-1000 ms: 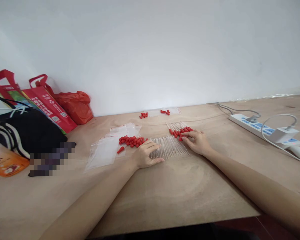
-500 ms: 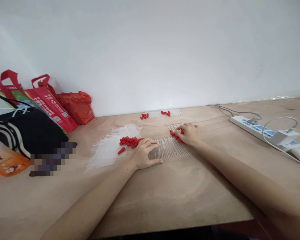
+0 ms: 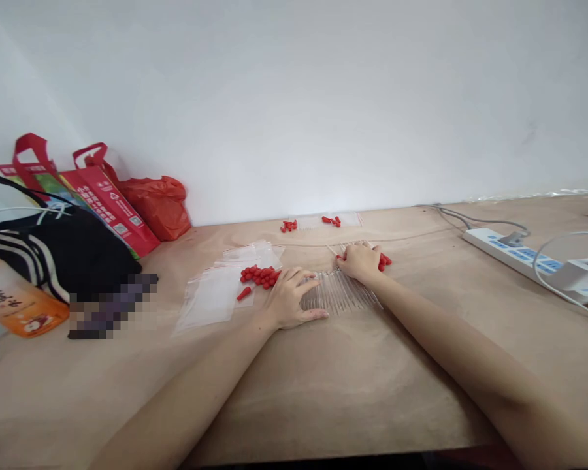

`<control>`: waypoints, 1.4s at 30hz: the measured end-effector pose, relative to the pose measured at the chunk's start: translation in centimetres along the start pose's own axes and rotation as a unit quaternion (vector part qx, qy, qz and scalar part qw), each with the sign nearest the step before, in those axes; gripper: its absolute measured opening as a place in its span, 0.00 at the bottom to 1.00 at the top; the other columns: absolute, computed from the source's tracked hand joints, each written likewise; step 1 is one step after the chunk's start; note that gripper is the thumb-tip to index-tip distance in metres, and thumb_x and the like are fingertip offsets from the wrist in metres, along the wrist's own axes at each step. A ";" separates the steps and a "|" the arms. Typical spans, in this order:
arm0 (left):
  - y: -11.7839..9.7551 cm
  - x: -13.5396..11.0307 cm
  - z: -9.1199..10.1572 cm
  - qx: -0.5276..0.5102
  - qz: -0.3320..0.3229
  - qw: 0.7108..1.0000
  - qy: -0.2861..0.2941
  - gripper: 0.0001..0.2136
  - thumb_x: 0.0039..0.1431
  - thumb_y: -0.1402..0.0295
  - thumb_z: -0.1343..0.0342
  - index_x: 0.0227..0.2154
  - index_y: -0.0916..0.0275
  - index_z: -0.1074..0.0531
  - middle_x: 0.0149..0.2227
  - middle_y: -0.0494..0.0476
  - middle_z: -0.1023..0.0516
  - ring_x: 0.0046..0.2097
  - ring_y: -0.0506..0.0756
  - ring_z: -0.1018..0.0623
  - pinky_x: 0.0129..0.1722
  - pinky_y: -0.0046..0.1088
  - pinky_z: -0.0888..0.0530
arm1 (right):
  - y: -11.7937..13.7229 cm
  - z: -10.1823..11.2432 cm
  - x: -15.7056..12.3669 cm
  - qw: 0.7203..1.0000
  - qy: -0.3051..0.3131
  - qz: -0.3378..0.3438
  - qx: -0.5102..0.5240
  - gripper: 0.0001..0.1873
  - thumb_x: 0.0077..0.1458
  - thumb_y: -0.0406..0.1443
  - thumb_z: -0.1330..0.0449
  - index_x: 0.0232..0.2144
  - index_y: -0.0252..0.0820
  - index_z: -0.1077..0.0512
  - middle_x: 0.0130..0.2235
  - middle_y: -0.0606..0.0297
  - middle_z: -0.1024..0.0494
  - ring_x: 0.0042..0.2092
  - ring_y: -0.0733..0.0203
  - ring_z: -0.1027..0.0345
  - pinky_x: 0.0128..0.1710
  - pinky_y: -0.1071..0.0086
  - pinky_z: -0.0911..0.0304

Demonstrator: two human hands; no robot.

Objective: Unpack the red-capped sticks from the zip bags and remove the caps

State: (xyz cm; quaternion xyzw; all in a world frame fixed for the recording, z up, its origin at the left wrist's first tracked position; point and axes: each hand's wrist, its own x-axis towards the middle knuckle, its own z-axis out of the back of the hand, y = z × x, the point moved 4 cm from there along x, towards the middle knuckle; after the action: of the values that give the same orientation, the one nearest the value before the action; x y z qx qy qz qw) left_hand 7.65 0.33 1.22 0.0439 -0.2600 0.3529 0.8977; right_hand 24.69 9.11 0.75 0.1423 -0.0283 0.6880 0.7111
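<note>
My left hand (image 3: 293, 298) lies with fingers spread and thumb apart at the left end of a row of thin clear tubes (image 3: 340, 292). A pile of small red rubber bulbs (image 3: 259, 277) sits just left of its fingertips, with one single red bulb (image 3: 244, 294) nearer me. My right hand (image 3: 360, 262) rests over the far right part of the tubes, back of the hand up. Its fingertips are mostly hidden, so what they grip does not show. A few more red bulbs (image 3: 384, 262) lie against its right side.
Clear zip bags (image 3: 206, 301) overlap left of the bulb pile. By the wall lies another zip bag (image 3: 350, 219) with small red bulb groups (image 3: 289, 226). A power strip (image 3: 512, 251) with cables stands right; a black bag (image 3: 78, 251) and red shopping bag (image 3: 120, 209) stand left.
The view has shifted slightly, moving everything a little to the right. Red bulbs that showed left of my right hand now show on its right side. My left hand keeps its place by the tubes.
</note>
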 end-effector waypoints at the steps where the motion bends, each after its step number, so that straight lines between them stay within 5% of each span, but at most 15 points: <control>1: 0.0 0.0 0.1 0.002 0.000 1.000 -0.004 0.26 0.44 0.47 0.47 0.42 0.59 0.32 0.45 0.59 0.31 0.48 0.59 0.35 0.49 0.40 0.39 | -0.1 0.1 0.0 1.000 -0.008 -0.003 0.008 0.17 0.49 0.42 0.51 0.29 0.38 0.28 0.37 0.51 0.28 0.44 0.47 0.41 0.41 0.53 0.55; 6: -0.3 -0.1 0.6 0.026 0.003 0.999 -0.018 0.28 0.47 0.49 0.48 0.47 0.62 0.36 0.46 0.60 0.32 0.48 0.59 0.35 0.49 0.39 0.39 | -1.0 1.7 -1.1 0.986 -0.141 0.041 0.082 0.14 0.51 0.42 0.52 0.27 0.39 0.31 0.33 0.58 0.26 0.40 0.53 0.39 0.43 0.56 0.57; 11: -0.5 -0.4 1.6 0.097 0.001 0.987 -0.129 0.25 0.51 0.56 0.49 0.50 0.64 0.40 0.50 0.64 0.36 0.52 0.60 0.37 0.51 0.40 0.40 | -2.9 2.8 -5.3 0.938 -0.244 0.213 0.120 0.10 0.52 0.40 0.50 0.27 0.41 0.33 0.29 0.65 0.26 0.36 0.61 0.39 0.46 0.60 0.59; 14: -0.9 -0.7 1.9 0.126 -0.015 0.976 -0.178 0.23 0.51 0.59 0.48 0.49 0.65 0.38 0.52 0.67 0.39 0.53 0.61 0.39 0.50 0.39 0.39 | -4.1 3.0 -7.9 0.918 -0.246 0.282 0.134 0.08 0.53 0.39 0.49 0.27 0.42 0.34 0.29 0.67 0.26 0.35 0.63 0.38 0.46 0.62 0.58; 18: -1.7 -0.5 1.4 0.124 -0.068 0.980 -0.140 0.18 0.52 0.60 0.48 0.45 0.63 0.33 0.48 0.63 0.33 0.50 0.59 0.35 0.49 0.39 0.39 | -4.2 3.0 -9.6 0.907 -0.230 0.324 0.136 0.08 0.53 0.39 0.48 0.27 0.42 0.34 0.29 0.67 0.26 0.35 0.63 0.38 0.46 0.62 0.57; 22: -2.4 -0.4 0.9 0.121 -0.107 0.981 -0.109 0.10 0.54 0.62 0.49 0.38 0.58 0.30 0.35 0.52 0.24 0.40 0.54 0.29 0.48 0.38 0.42 | -2.6 3.1 -9.9 0.896 -0.224 0.351 0.153 0.09 0.53 0.39 0.48 0.26 0.41 0.34 0.28 0.66 0.27 0.35 0.62 0.39 0.45 0.62 0.55; 27: -2.6 -0.4 0.4 0.149 -0.113 0.976 -0.108 0.07 0.57 0.66 0.50 0.34 0.58 0.28 0.24 0.48 0.25 0.30 0.49 0.31 0.44 0.35 0.42 | -1.1 3.1 -10.4 0.882 -0.218 0.379 0.174 0.09 0.53 0.39 0.48 0.27 0.40 0.33 0.26 0.66 0.28 0.33 0.63 0.40 0.46 0.62 0.55; 31: -2.7 -0.3 0.1 0.160 -0.111 0.976 -0.099 0.08 0.57 0.66 0.51 0.33 0.59 0.28 0.23 0.48 0.26 0.29 0.49 0.32 0.44 0.35 0.43 | -0.9 3.0 -10.5 0.880 -0.227 0.383 0.166 0.10 0.53 0.41 0.47 0.33 0.43 0.30 0.28 0.66 0.26 0.35 0.63 0.40 0.45 0.61 0.56; 42: -3.6 -0.4 0.8 0.151 -0.123 0.977 -0.090 0.09 0.57 0.68 0.52 0.25 0.60 0.30 0.19 0.47 0.29 0.27 0.48 0.34 0.40 0.34 0.43 | -0.7 3.0 -10.9 0.876 -0.195 0.422 0.128 0.12 0.54 0.39 0.50 0.26 0.45 0.29 0.23 0.69 0.32 0.33 0.65 0.43 0.47 0.60 0.60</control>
State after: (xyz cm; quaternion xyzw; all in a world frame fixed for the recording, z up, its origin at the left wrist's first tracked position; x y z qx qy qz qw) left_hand 9.39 -2.83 2.08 0.2422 -0.2761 0.2694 0.8902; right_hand 25.33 -2.23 0.95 0.3379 -0.1360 0.8786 0.3090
